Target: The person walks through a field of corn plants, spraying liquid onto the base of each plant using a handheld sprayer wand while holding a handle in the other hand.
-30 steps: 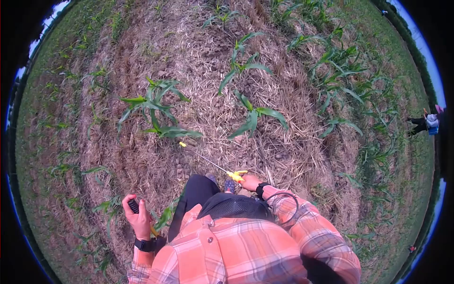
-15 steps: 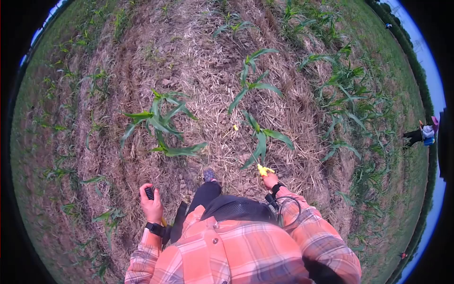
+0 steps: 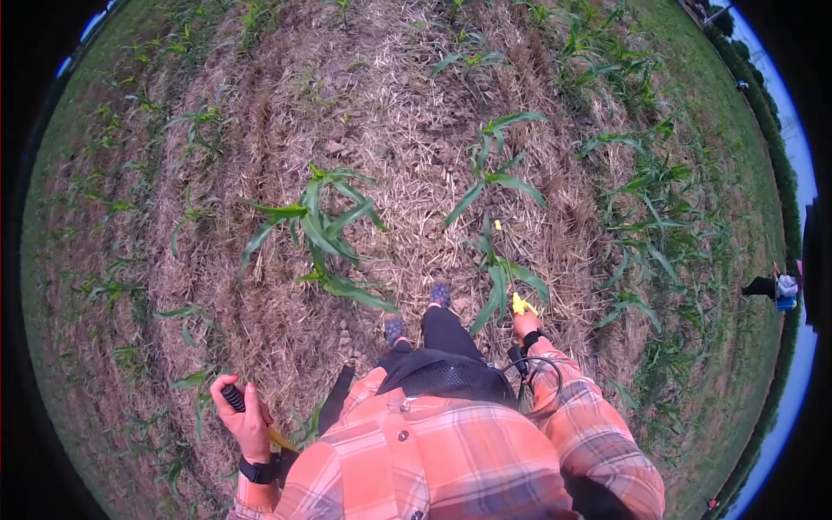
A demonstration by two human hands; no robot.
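Note:
At the lower left, my left hand (image 3: 243, 418) is wrapped round a black ribbed grip (image 3: 232, 397), its thumb raised alongside. A yellow lever (image 3: 282, 439) runs back from this hand toward my hip. My right hand (image 3: 526, 326) is closed on the yellow handle of a spray wand (image 3: 522, 305). The wand's thin tube leads forward to a small yellow nozzle (image 3: 497, 225), held among the leaves of a young corn plant (image 3: 498, 276). A black hose (image 3: 555, 374) loops by my right wrist. Another corn plant (image 3: 322, 221) stands ahead on the left.
Dry straw (image 3: 407, 186) covers the soil between rows of corn. More corn plants (image 3: 637, 230) line the right side. My shoes (image 3: 440, 295) are on the straw between two plants. A person (image 3: 783, 288) stands far off at the right edge.
My left hand has moved left and down with the grip. A second shoe has come into view. The nozzle has shifted right and slightly up in view, closer to the right-hand plant.

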